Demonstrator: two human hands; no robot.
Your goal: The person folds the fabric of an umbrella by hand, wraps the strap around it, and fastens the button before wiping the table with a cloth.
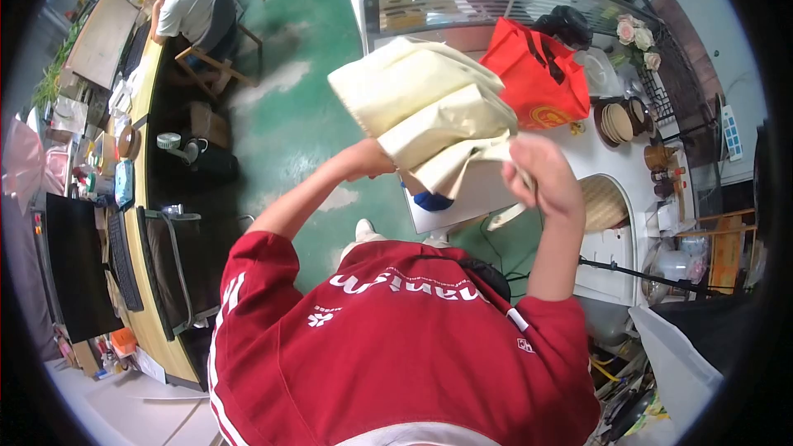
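Note:
A creased pale yellow cloth bag (429, 103) hangs in the air in front of my chest, its wide folded body spread toward the upper left. My left hand (369, 158) grips its lower left edge, with the fingers mostly hidden behind the fabric. On the other side my right hand (545, 173) is closed around the gathered end of the cloth. A pale strap (505, 216) dangles below that hand. Just beyond the bag, a red carrier bag (537, 74) with dark handles and a yellow emblem stands on the white desk (462, 213).
A ribbed translucent divider (462, 4) runs along the desk's back. To the right are brown round lids (615, 122), a woven mat (605, 202) and pink flowers (636, 33). At left, another person (186, 4) sits at a long wooden desk (142, 281) with a monitor (74, 268).

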